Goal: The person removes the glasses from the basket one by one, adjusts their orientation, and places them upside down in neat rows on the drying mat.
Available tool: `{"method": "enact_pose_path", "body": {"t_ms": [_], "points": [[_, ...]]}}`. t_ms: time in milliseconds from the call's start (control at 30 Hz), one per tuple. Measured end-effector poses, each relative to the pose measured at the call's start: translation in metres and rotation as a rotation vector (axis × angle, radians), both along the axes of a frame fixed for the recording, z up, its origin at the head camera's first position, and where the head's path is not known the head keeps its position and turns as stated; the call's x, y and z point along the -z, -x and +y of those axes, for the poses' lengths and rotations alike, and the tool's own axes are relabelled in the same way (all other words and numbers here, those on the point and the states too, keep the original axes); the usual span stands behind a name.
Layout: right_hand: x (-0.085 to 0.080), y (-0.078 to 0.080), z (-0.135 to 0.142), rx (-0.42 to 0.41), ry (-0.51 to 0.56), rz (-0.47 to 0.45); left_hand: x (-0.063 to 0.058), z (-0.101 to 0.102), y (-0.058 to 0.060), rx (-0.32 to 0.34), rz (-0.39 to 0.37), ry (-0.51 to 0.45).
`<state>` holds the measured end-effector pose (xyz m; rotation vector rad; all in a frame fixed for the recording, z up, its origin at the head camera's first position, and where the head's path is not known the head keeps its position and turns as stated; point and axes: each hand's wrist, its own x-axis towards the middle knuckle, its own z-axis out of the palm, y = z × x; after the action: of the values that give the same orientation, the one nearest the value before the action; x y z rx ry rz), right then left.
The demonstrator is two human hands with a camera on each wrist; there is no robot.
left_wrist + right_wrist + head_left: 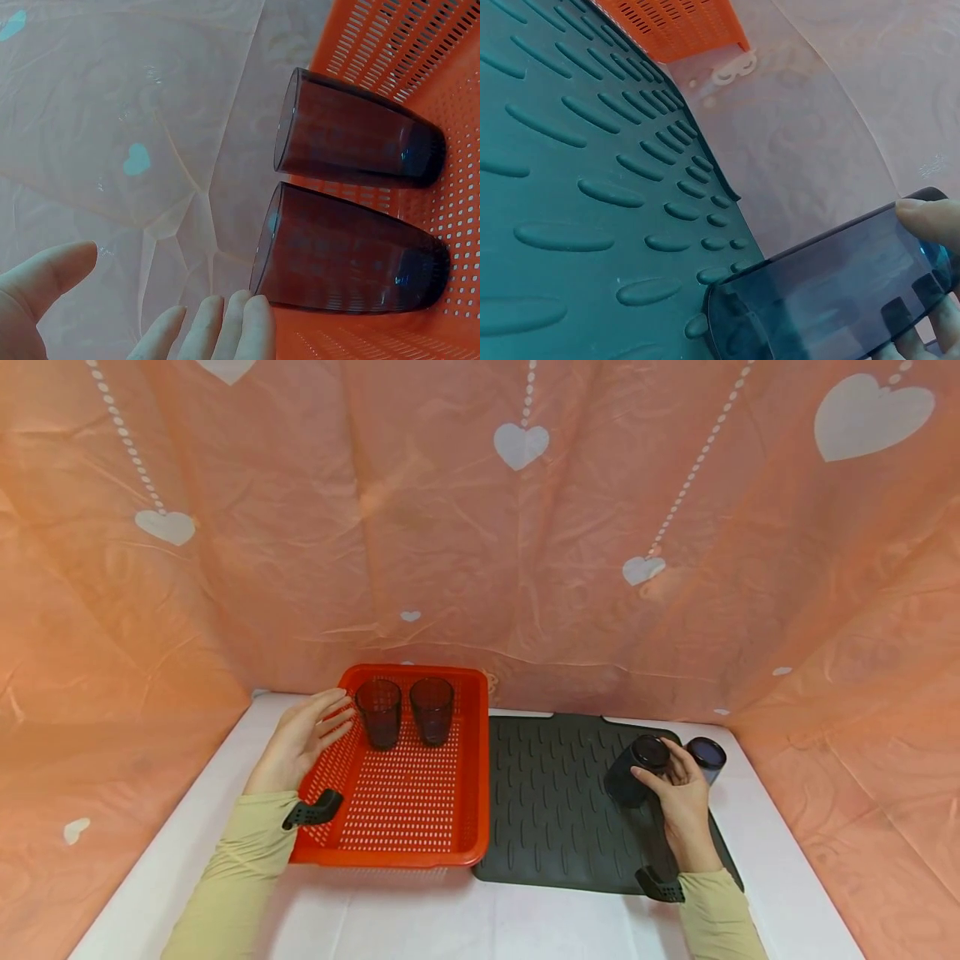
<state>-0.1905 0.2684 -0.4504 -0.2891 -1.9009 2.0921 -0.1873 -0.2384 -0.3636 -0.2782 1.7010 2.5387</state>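
In the head view my right hand [684, 797] holds a dark tinted glass [627, 775] near its base, thumb on one side and fingers on the other. The glass is upside down, its rim at the black ridged mat [547, 802]. A second inverted glass [707, 756] stands just right of that hand, at the mat's edge. My left hand [306, 739], fingers extended, is by the left rim of the orange basket [480, 768]. Inside the basket two tinted glasses stand upright side by side; the left wrist view shows the nearer glass [345, 259] right by my fingertips.
A white tabletop [405, 914] lies under the basket and mat, which sit next to each other. Behind and at both sides hangs an orange sheet [450, 552] with white hearts, close to the basket's back rim.
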Motion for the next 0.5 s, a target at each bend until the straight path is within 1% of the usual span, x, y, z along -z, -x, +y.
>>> {"method": "enact_pose_path", "body": {"t_ms": [233,333,500], "points": [[0.002,0.001,0.002,-0.010,-0.018,-0.006,0.003,-0.001,0.005,-0.009,-0.020,0.033],[0.003,0.001,0.003,-0.018,-0.029,-0.002,0.005,-0.001,0.008,-0.008,-0.023,0.075],[0.004,0.002,0.005,-0.031,-0.061,-0.009,0.008,-0.001,0.014,0.011,-0.029,0.174]]}}
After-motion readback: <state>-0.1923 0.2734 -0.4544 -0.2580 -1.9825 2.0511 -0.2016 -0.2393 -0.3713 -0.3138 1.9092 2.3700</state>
